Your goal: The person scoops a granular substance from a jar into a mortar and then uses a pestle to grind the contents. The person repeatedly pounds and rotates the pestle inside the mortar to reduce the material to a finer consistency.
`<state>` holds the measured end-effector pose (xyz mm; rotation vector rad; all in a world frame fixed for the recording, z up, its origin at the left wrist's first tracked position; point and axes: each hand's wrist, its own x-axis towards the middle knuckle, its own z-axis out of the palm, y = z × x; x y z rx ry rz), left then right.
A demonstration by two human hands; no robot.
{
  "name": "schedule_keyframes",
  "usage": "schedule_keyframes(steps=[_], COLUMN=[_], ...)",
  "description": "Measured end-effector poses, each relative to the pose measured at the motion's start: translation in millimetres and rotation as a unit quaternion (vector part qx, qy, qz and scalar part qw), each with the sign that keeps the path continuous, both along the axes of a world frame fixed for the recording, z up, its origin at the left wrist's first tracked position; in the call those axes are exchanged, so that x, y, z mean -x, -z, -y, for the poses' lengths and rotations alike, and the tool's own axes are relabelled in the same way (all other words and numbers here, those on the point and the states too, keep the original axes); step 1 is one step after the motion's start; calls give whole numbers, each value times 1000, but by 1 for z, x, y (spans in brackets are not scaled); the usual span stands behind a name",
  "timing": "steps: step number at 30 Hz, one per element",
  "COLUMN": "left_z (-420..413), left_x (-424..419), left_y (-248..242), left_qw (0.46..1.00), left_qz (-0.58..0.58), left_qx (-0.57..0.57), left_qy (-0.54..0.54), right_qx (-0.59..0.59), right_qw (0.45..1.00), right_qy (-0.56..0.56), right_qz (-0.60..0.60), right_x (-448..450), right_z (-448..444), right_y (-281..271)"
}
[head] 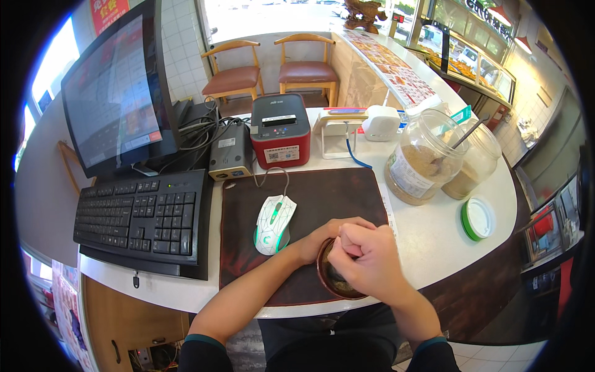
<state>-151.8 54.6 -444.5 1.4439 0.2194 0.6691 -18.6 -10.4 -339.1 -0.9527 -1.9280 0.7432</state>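
Note:
A round brown bowl (pixel 324 274) with brownish ground contents stands on the dark desk mat (pixel 241 200), near the counter's front edge. My left hand (pixel 334 229) curves round the far side of the bowl's rim. Over the bowl my right hand (pixel 365 258) is closed in a fist, thumb side up, around something mostly hidden; a dark rounded end shows below it inside the bowl. A large clear plastic jar (pixel 411 162) of brown powder, with a spoon (pixel 460 137) leaning in it, stands at the back right. Behind it is a second jar (pixel 469 174) of powder.
A white mouse (pixel 275 225) lies left of the bowl, beyond it a black keyboard (pixel 139 223) and a monitor (pixel 116 93). A red and black printer (pixel 280 130) and a white stand (pixel 337 137) are at the back. A green-rimmed lid (pixel 478 219) lies right.

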Motion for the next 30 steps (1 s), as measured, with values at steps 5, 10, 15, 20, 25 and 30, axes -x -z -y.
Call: schedule_keyframes(steps=[5,10,15,20,25,30], left_z=[4,1,1,5,4,5], left_x=[-2,-1,1,-2,1,-1], left_y=[2,5,3,0,0,-5], left_qw=[982,994,989,985,994,985], left_qz=[79,48,82,74,64,69], left_qx=[165,100,117,154,87,154], left_qy=[37,21,43,11,8,37], right_qx=[-36,-48,-27,-38,-4,23], right_qw=[992,998,996,995,999,986], right_qy=[36,30,48,50,35,77], right_qz=[-111,-16,-65,-76,-27,-146], right_x=[-10,-7,-10,-11,-9,-11], right_z=[8,4,1,-1,-2,4], right_y=[-21,-9,-10,-5,-12,-25])
